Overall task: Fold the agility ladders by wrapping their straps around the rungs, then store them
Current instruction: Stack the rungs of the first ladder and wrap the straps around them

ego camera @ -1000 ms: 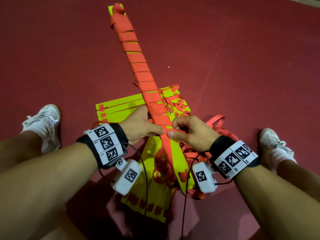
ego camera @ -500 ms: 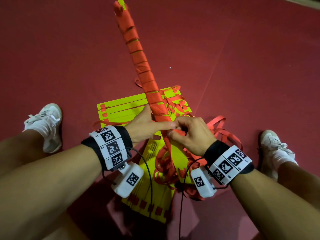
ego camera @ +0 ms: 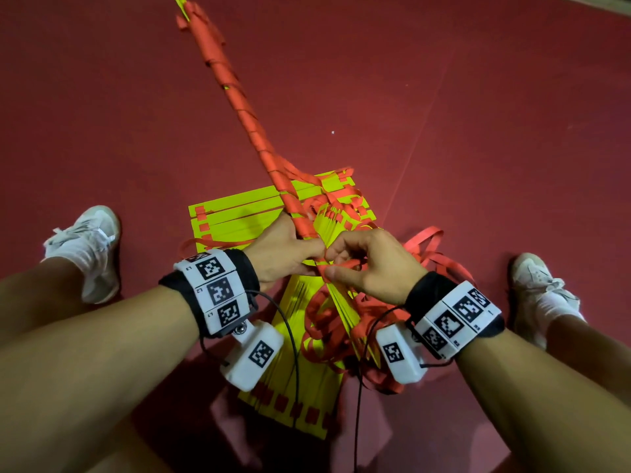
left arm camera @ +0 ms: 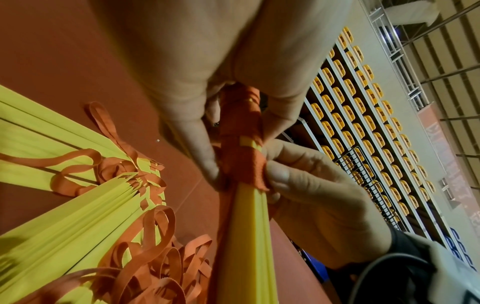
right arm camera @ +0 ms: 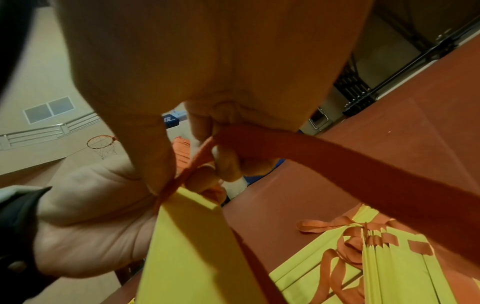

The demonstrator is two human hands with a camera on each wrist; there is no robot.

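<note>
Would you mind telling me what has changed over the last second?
The wrapped rung bundle has rolled, its face turning edge-on. The left hand still grips it; the right hand still pinches the strap. The loose ladders on the floor are unmoved.

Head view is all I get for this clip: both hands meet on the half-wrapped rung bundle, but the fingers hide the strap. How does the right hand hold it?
Observer: In the right wrist view, the right hand pinches the orange strap between thumb and fingertips, just above the bare part of the yellow rung bundle.
Operator: And the left hand's grip?
Observer: The left wrist view shows the left hand with thumb and fingers on opposite sides of the wrapped section.
Operator: Do the turns there overlap fully?
Observer: No. In that view a sliver of yellow shows between the last two turns.
</note>
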